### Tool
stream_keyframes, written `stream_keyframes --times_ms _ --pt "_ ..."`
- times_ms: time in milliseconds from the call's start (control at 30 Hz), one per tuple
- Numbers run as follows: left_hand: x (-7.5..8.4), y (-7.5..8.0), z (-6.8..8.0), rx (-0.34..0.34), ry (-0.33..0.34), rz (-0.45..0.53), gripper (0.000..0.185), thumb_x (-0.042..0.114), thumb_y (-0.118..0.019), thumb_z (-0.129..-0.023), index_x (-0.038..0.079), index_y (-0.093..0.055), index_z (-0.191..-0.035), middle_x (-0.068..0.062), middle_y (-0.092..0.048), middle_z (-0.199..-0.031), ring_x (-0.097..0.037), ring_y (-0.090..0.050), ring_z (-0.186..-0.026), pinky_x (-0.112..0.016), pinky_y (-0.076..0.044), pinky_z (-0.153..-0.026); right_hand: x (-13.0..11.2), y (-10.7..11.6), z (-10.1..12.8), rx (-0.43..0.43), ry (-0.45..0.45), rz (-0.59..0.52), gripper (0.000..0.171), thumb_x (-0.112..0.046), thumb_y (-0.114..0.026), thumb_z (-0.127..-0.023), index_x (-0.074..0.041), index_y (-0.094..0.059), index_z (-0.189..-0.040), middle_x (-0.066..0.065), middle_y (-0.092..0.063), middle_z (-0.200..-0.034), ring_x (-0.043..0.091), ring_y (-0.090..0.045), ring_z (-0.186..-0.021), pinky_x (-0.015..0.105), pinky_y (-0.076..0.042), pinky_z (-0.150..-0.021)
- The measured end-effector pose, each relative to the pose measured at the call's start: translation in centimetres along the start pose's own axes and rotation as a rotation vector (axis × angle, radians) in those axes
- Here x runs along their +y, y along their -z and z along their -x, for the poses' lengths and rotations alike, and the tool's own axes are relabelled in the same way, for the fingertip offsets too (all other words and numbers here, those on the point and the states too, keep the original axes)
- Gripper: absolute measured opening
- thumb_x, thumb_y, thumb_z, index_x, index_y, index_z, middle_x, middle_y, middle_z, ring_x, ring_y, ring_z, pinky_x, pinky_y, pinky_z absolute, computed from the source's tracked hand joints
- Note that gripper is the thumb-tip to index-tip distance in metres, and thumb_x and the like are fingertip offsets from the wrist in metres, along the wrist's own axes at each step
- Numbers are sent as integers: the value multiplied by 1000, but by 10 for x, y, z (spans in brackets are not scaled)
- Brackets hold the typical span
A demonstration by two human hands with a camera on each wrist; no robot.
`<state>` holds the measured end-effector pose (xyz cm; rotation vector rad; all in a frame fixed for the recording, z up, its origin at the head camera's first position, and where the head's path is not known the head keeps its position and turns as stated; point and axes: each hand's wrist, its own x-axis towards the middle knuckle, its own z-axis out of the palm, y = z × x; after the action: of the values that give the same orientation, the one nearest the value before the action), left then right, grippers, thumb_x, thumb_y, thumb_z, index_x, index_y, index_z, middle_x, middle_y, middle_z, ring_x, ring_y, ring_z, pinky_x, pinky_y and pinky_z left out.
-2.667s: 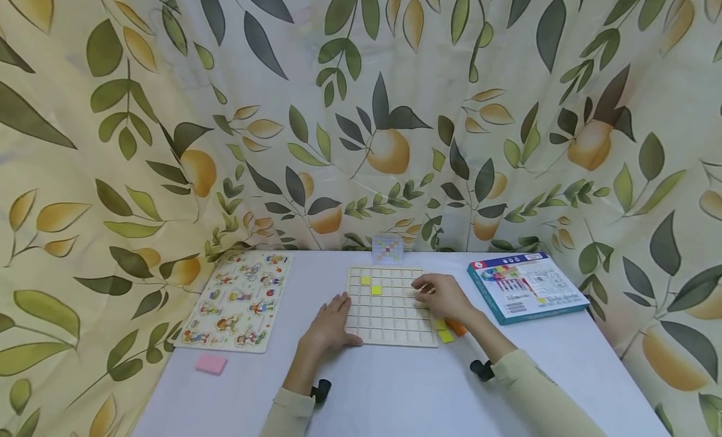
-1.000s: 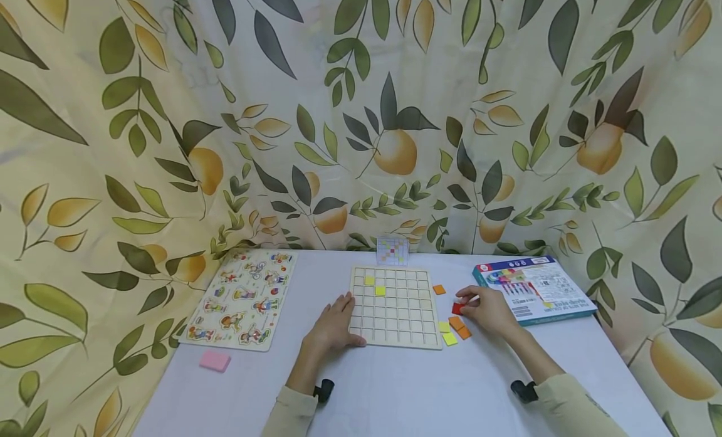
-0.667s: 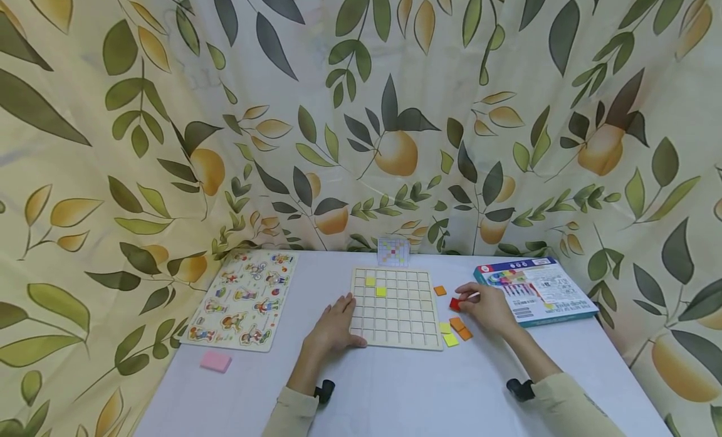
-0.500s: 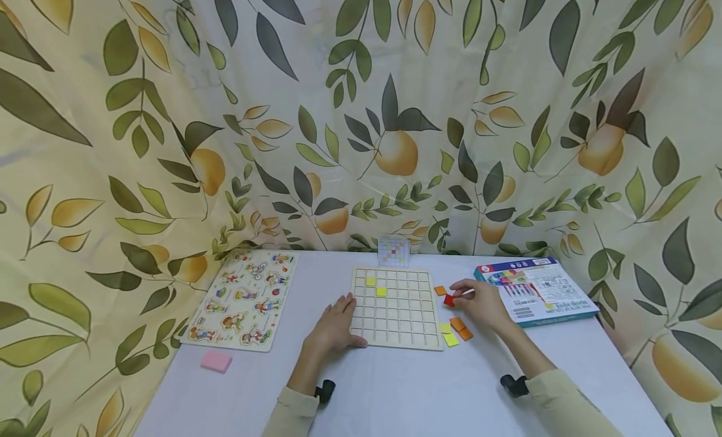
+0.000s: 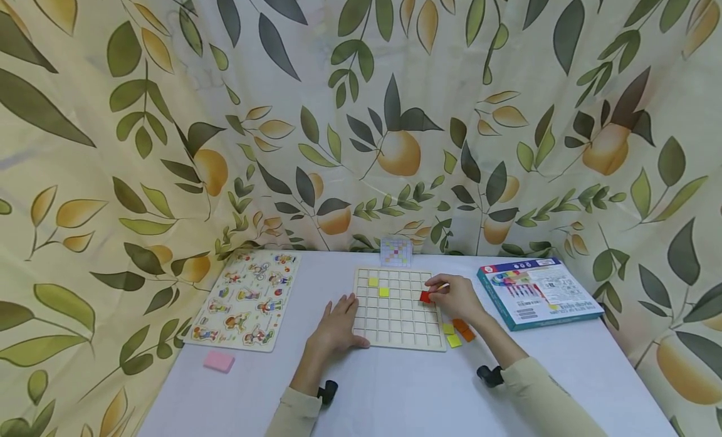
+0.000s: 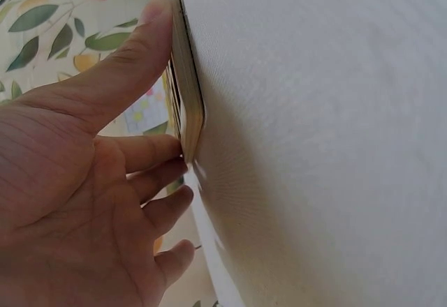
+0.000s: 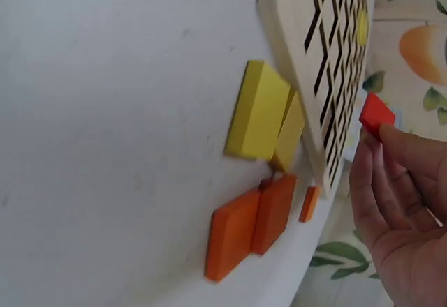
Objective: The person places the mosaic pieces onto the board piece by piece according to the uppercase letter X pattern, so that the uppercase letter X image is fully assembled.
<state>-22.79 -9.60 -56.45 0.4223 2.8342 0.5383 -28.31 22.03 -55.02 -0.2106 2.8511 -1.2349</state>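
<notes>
My right hand (image 5: 455, 297) pinches a red square tile (image 5: 425, 296) between thumb and fingertips. In the head view the tile overlaps the right part of the wooden grid board (image 5: 400, 344); the right wrist view has the red tile (image 7: 377, 114) off the table, past the board's edge. My left hand (image 5: 334, 330) rests at the board's near left corner. Its thumb lies along the front edge and its fingers touch the left side, as the left wrist view shows. Two yellow tiles (image 5: 373, 281) sit in the board's upper left cells.
Right of the board lie loose yellow tiles (image 7: 256, 111) and orange tiles (image 7: 234, 237). A printed pattern card (image 5: 397, 252) stands behind the board. A flat box (image 5: 540, 294) lies at the right, a picture puzzle board (image 5: 242, 299) and a pink block (image 5: 219, 361) at the left.
My right hand has picked up the red tile from right of the board and carried it left, over the board's right side. The left hand stays at its corner.
</notes>
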Motion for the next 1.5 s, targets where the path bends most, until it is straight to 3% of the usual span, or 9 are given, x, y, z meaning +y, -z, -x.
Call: stream_keyframes --times_ms 233,900,1500 --pt "1 0 0 -3 1 -4 108 48 -89 -78 1 -36 -161 -13 -28 -171 -31 -20 -159 -54 -11 -130 -15 -14 -10 -26 35 -54 26 -2 -80 -90 -3 -76 -116 4 -72 -96 20 -71 -86 35 -63 -82" --pt "0 -2 -2 3 7 -7 107 47 -90 -78 2 -38 -160 -13 -31 -170 -30 -21 -159 -52 -14 -130 -30 -51 -25 -85 94 -7 21 1 -80 -88 -7 -79 -108 -3 -71 -88 12 -68 -76 29 -59 -72" --pt "-2 -2 -1 1 -23 -10 108 49 -89 -79 0 -37 -160 -15 -30 -169 -32 -22 -159 -53 -16 -130 -27 -58 -26 -105 158 63 18 -1 -79 -89 -15 -81 -99 -8 -74 -89 9 -65 -81 37 -56 -82"
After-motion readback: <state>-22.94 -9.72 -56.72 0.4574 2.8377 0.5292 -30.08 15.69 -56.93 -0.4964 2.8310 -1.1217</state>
